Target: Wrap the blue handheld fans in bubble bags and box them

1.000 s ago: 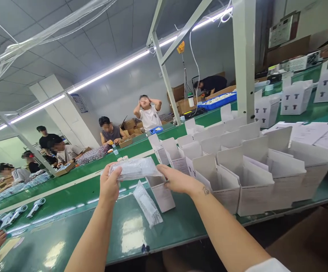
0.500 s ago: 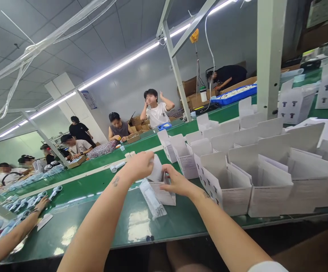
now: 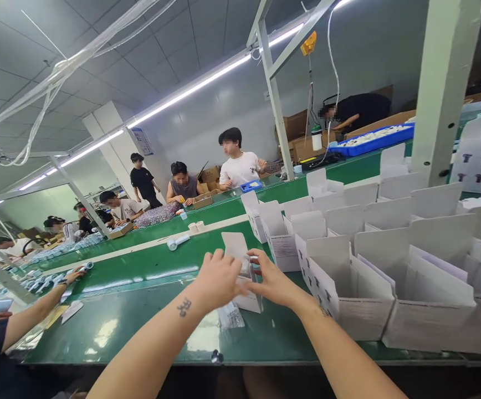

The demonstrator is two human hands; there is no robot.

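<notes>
A small white carton (image 3: pixel 252 302) stands on the green bench in front of me, its back flap (image 3: pixel 234 245) raised. My right hand (image 3: pixel 272 281) grips its right side, thumb in front and fingers behind. At the carton's mouth is my left hand (image 3: pixel 219 280), fingers curled over the left edge; whatever they hold is hidden. A whitish item (image 3: pixel 244 267) shows in the opening between both hands. Partly under my left hand lies a clear plastic packet (image 3: pixel 231 317) with pale blue contents.
Rows of open white cartons (image 3: pixel 365 307) stand close on the right. A pale blue tube part (image 3: pixel 178 242) and two small cream cylinders (image 3: pixel 196 226) lie beyond my hands. A co-worker's hand (image 3: pixel 74 275) reaches among blue parts at left. A metal post (image 3: pixel 442 94) rises at right.
The white piece in my left hand has gone down into the carton's mouth, and that hand has lowered over the packet. The view has shifted; the co-worker opposite has lowered their arms.
</notes>
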